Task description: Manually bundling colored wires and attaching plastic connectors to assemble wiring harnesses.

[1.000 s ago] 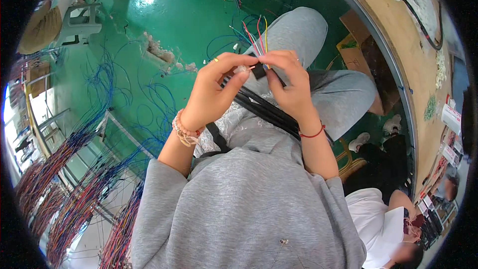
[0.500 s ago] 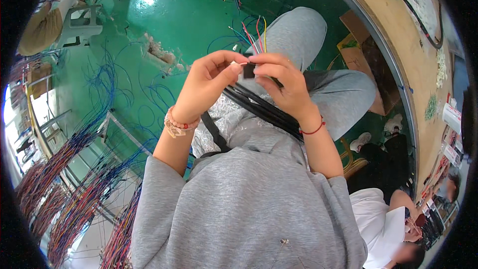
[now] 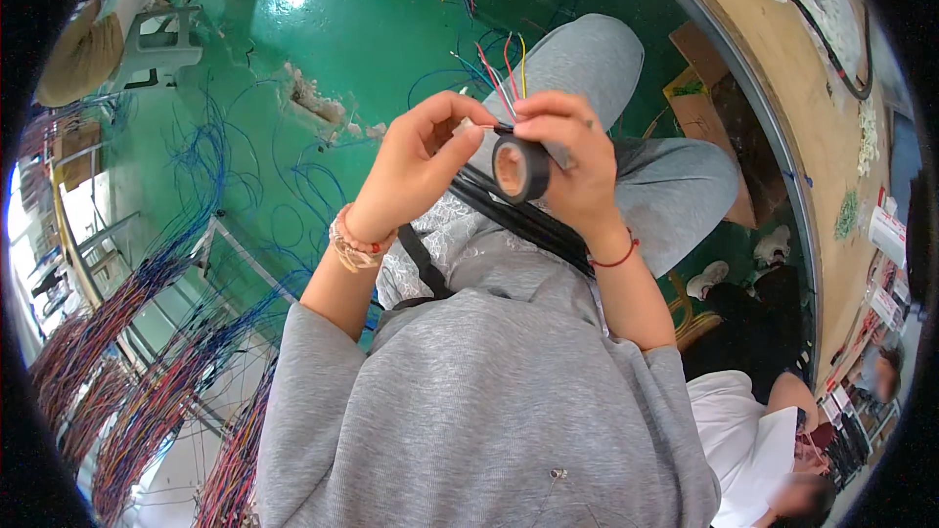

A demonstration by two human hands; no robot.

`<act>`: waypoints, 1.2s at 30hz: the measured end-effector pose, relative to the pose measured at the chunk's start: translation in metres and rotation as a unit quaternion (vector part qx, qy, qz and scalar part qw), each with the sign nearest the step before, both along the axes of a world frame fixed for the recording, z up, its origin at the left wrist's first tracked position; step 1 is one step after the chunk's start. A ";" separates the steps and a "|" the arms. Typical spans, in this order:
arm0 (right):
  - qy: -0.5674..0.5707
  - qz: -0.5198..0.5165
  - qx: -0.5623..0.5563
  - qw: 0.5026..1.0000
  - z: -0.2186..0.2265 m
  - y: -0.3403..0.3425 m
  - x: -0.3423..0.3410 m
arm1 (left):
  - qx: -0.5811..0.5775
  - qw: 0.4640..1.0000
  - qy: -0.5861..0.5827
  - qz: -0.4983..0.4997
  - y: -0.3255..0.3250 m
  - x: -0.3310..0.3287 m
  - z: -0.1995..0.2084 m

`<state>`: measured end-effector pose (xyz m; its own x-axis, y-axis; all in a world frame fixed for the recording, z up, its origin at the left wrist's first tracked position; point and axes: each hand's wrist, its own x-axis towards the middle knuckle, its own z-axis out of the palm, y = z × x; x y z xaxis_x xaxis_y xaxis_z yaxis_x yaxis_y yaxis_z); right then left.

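Observation:
My left hand (image 3: 423,161) is closed in a pinch on a thin wire (image 3: 488,126) with a small whitish piece at the fingertips. Close beside it, my right hand (image 3: 575,152) has its fingers around a roll of black tape (image 3: 536,172), whose round face and brown core show. The right thumb and fingertips sit at the wire joint, partly hiding it. Loose red, yellow, white and blue wire ends (image 3: 510,73) fan out beyond the fingers. Across my lap lies a bundle of thick black cables (image 3: 528,223), running under the right wrist.
Blue wires (image 3: 210,142) trail over the green floor (image 3: 342,29). Large bundles of coloured wires (image 3: 147,372) hang at the left. A wooden bench (image 3: 782,68) curves along the right, above a cardboard box (image 3: 709,127). A grey stool (image 3: 161,49) and other people sit nearby.
The tape roll has turned in my right hand, so its round face now shows instead of its edge. The right hand has shifted slightly; the left keeps its pinch.

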<state>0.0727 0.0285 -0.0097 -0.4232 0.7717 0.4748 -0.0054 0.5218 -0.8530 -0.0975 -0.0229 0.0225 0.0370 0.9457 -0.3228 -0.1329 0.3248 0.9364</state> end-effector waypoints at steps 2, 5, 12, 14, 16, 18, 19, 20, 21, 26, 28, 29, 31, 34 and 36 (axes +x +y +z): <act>0.023 0.004 -0.135 0.991 0.003 0.000 0.000 | 0.163 0.963 0.213 -0.028 0.002 0.002 0.001; 0.049 -0.011 -0.269 0.962 0.000 0.006 -0.004 | 0.281 0.915 0.287 -0.040 0.004 0.003 0.005; 0.073 0.110 -0.489 0.862 -0.012 0.003 -0.015 | 0.379 0.884 0.269 -0.050 0.014 0.002 -0.001; 0.073 0.088 -0.407 0.906 -0.008 -0.002 -0.012 | 0.285 0.937 0.200 -0.029 0.013 0.001 -0.005; 0.062 0.060 -0.328 0.941 -0.001 -0.007 -0.008 | 0.224 0.958 0.178 0.018 0.008 0.002 -0.006; 0.034 0.062 -0.173 0.982 0.005 -0.012 -0.007 | 0.157 0.972 0.167 0.058 0.006 0.004 -0.008; 0.037 0.056 -0.172 0.983 0.007 -0.013 -0.009 | 0.174 0.967 0.171 0.079 0.006 0.007 -0.009; 0.024 0.036 -0.133 0.990 0.008 -0.013 -0.011 | 0.175 0.964 0.178 0.097 0.006 0.010 -0.010; 0.002 0.013 -0.101 0.995 0.008 -0.013 -0.013 | 0.190 0.961 0.174 0.099 0.006 0.013 -0.009; 0.023 -0.054 -0.061 0.996 0.001 -0.009 -0.018 | -0.063 0.984 -0.124 0.109 0.007 0.016 -0.007; 0.008 -0.062 -0.005 0.998 -0.001 -0.009 -0.017 | -0.052 0.983 -0.138 0.106 0.008 0.014 -0.008; 0.008 -0.062 -0.005 0.998 -0.001 -0.010 -0.016 | -0.052 0.981 -0.148 0.110 0.008 0.013 -0.009; 0.025 -0.067 0.004 0.997 0.001 -0.012 -0.014 | -0.043 0.985 -0.118 0.120 0.008 0.011 -0.011; 0.195 -0.048 -0.205 0.958 0.006 -0.017 -0.013 | 0.033 0.997 0.002 0.077 0.008 0.003 -0.013; 0.208 -0.025 -0.362 0.908 0.006 -0.015 -0.008 | 0.096 0.991 0.090 0.022 0.009 -0.002 -0.015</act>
